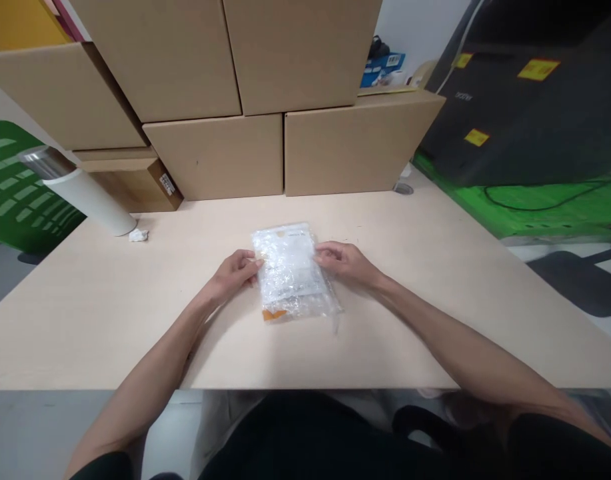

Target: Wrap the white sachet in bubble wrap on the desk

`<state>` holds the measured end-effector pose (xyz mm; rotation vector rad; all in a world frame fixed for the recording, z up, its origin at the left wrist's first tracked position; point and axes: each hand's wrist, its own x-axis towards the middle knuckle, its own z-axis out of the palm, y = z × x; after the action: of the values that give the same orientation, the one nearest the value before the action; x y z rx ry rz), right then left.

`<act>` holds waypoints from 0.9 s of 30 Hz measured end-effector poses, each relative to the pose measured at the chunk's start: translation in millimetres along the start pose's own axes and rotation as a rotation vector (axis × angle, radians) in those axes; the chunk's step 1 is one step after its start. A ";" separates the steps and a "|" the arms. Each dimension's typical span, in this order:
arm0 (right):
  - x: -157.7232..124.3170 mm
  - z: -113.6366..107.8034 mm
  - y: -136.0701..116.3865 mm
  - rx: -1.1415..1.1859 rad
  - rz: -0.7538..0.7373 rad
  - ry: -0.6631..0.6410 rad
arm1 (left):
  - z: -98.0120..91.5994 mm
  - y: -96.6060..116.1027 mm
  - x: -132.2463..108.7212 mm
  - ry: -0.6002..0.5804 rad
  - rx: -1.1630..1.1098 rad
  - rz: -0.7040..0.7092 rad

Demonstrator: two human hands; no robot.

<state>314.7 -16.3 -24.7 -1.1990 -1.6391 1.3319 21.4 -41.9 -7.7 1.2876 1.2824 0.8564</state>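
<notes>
Packet (288, 267) on table (425, 240), 2 boxes (215, 160) behind it, bottle (96, 201) and tissue (138, 235) leftward.

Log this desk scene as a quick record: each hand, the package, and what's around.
Left hand: holds left edge of clear plastic package
Right hand: holds its right edge
Package detail: orange patch at near left corner
Surface: pale table
Behind: stacked cardboard boxes
Far left: white bottle beside crumpled white scrap

No legible text (lettering (464, 97) on black case (530, 127) blurred).
</notes>
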 end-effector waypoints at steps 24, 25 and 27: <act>-1.4 17.8 -3.9 0.379 0.114 -0.105 | 22.8 17.5 12.5 0.246 0.299 0.199; 0.2 17.9 -0.5 0.368 0.117 -0.098 | 25.3 28.0 1.4 0.286 0.347 0.289; 1.6 17.4 3.6 0.322 0.119 -0.098 | 34.0 58.7 -30.4 0.228 0.357 0.562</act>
<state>299.0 -20.3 -32.2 -1.0629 -1.3680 1.6794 60.9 -68.7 49.3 1.9322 1.3062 1.2299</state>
